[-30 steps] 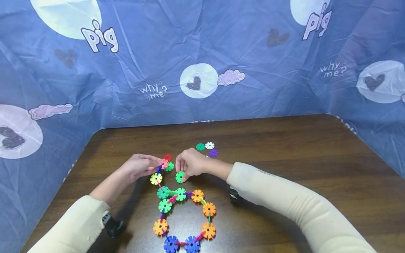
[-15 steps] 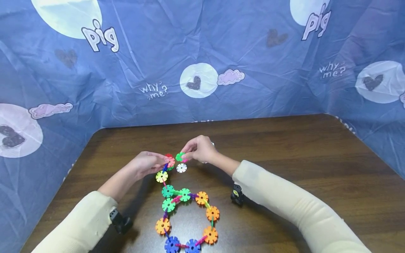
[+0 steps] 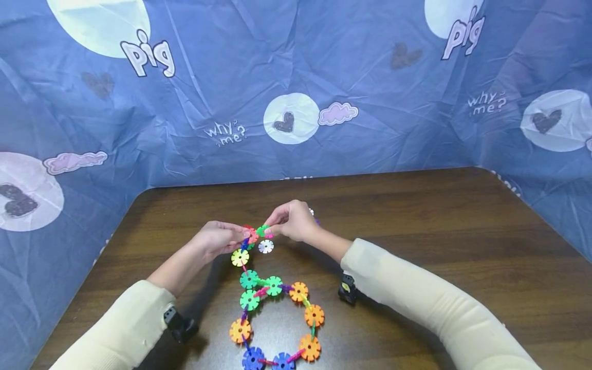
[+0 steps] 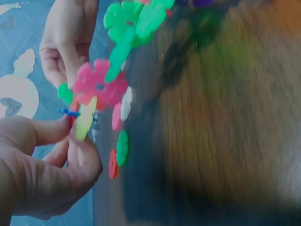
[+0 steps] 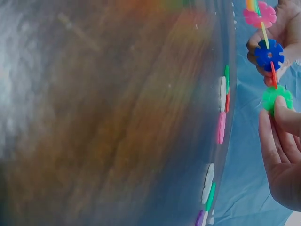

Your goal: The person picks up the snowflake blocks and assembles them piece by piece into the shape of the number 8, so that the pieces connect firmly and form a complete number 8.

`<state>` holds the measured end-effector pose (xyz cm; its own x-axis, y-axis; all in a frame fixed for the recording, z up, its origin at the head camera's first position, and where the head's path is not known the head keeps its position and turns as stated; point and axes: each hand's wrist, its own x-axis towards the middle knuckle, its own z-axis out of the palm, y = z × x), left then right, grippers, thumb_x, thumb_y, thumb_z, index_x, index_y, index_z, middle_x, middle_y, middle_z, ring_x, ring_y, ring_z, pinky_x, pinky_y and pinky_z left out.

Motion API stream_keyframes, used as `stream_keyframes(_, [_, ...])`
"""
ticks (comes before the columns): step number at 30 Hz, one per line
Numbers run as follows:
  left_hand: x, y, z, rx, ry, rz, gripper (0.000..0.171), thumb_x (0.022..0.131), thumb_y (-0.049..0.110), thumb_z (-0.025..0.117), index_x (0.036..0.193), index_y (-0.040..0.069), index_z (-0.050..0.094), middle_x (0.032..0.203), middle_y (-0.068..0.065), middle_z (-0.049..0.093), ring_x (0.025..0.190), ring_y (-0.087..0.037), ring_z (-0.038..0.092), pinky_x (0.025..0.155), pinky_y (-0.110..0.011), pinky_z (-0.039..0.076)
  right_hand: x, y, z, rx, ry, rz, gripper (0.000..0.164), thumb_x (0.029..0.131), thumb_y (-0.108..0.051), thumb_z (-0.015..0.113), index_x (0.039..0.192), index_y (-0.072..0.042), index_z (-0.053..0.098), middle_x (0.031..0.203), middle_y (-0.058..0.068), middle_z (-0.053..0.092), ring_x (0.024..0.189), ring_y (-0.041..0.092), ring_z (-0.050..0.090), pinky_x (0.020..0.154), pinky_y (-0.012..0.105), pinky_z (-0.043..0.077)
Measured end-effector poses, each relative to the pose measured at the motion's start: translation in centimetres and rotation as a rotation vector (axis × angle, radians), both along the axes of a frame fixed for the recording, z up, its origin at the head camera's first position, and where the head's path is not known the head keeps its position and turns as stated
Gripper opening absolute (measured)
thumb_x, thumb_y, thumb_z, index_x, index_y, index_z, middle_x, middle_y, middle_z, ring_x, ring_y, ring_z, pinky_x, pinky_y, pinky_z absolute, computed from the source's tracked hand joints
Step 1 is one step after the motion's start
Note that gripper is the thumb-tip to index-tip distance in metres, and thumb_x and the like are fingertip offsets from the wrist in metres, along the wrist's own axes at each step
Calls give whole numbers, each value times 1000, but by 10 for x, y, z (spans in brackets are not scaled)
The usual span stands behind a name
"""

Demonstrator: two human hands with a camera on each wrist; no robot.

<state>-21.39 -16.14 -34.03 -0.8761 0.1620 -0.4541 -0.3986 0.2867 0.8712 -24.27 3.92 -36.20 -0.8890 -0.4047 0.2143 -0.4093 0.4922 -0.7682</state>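
Since a second ago the right hand [image 3: 293, 222] has come up off the surface [image 3: 416, 246] with a green disc [image 3: 263, 230] and brought it over to meet the left hand [image 3: 221, 239], so both now sit close together above the far end of the chain, and that end looks a bit lifted compared to before.

Right hand fingers are pinching the green disc; in the right wrist view its fingers [image 5: 277, 136] are curled right around it. Left hand fingers are clamped on the end of the chain, around the pink disc [image 3: 252, 237] and a small blue one [image 5: 269, 54] next to it, with the yellow disc [image 3: 240, 257] hanging just below. The green disc is touching or nearly touching the red piece at the chain's tip, but I can't tell if it's actually slotted in yet.

Progress, as I read it: the big ring of discs [image 3: 314, 315] (green, orange, blue) lies closed on the surface, and a short tail runs up from it to the hands. So the bulk looks built, and this is one more piece going on the tail. Left over: a white disc [image 3: 265, 246] lies loose just beside the yellow one, and a couple more loose discs are mostly hidden behind the right hand. I'd guess a few pieces to go.
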Motion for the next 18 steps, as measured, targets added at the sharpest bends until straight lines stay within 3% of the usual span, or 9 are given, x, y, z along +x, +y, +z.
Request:
stream_keyframes(4, [1, 5, 0, -40, 22, 52, 35, 93, 2, 56, 123, -15, 54, 63, 10, 59, 60, -1, 50, 57, -13, 45, 3, -2, 1, -17, 37, -16, 6, 75, -10, 81, 76, -8, 77, 75, 7, 75, 57, 0, 60, 53, 14, 45])
stream_keyframes(9, [1, 8, -1, -26, 29, 78, 35, 92, 0, 55, 124, -15, 55, 62, 10, 57, 58, -1, 46, 54, -13, 41, 4, -5, 0, -40, 53, -25, 6, 75, -8, 81, 75, -6, 76, 74, 8, 75, 54, -4, 53, 50, 13, 41])
stream_keyframes(13, [2, 8, -2, -23, 27, 45, 36, 92, 3, 57, 124, -15, 54, 63, 11, 58, 60, -1, 49, 56, -13, 43, 1, -2, -3, -39, 47, -2, 7, 74, -9, 82, 75, -5, 76, 75, 8, 75, 59, -1, 61, 54, 13, 47])
stream_keyframes(18, [3, 7, -2, 8, 11, -33, 35, 92, 4, 59, 121, -15, 54, 68, 10, 64, 67, 0, 58, 66, -14, 53, -4, 5, -2, -31, -11, 57, 9, 73, -10, 83, 79, -5, 77, 80, 9, 76, 72, 13, 73, 63, 14, 54])
